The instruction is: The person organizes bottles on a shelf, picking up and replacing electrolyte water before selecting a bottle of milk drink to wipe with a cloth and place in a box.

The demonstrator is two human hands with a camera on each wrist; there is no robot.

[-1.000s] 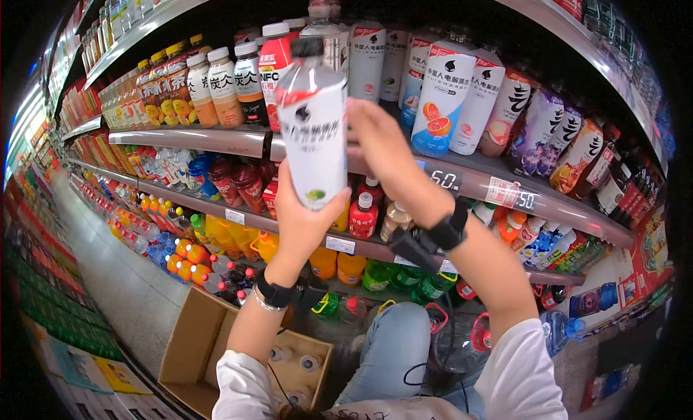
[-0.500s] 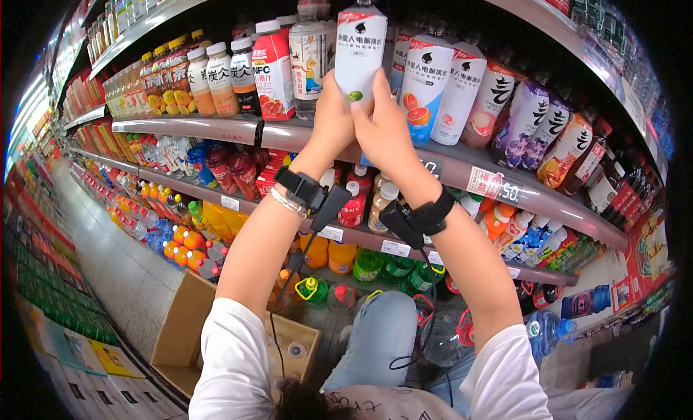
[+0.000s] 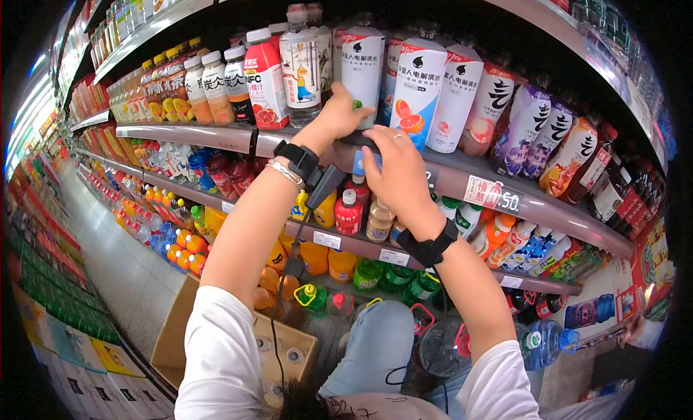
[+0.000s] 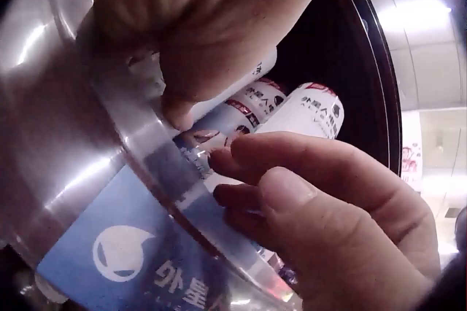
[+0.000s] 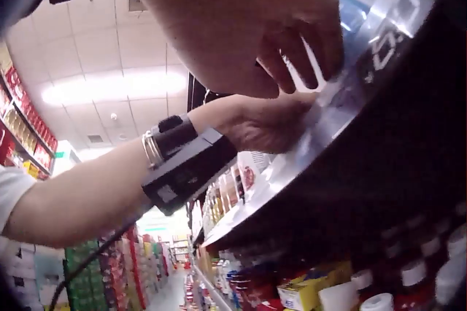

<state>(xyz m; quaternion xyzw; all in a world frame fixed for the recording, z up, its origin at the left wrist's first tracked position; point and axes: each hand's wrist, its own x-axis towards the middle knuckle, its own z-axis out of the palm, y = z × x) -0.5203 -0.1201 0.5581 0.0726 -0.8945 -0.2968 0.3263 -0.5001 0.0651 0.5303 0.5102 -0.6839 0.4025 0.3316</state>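
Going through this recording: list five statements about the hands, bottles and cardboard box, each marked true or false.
1. The left hand is at the lime-picture electrolyte water bottle. True.
2. The right hand grips a grapefruit-picture bottle. False: the right hand holds no bottle.
3. Each wrist wears a black strap. True.
4. The cardboard box stands on the top shelf. False: it is low down, beside the person.
5. The lime-picture electrolyte water bottle is lying flat. False: it stands upright.

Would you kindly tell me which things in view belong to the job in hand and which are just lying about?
In the job, as I judge it:
lime-print electrolyte water bottle, touched by the left hand
right hand, near the shelf edge
cardboard box, probably

Just about:
red NFC juice bottle
purple-label bottles
green bottle with yellow handle
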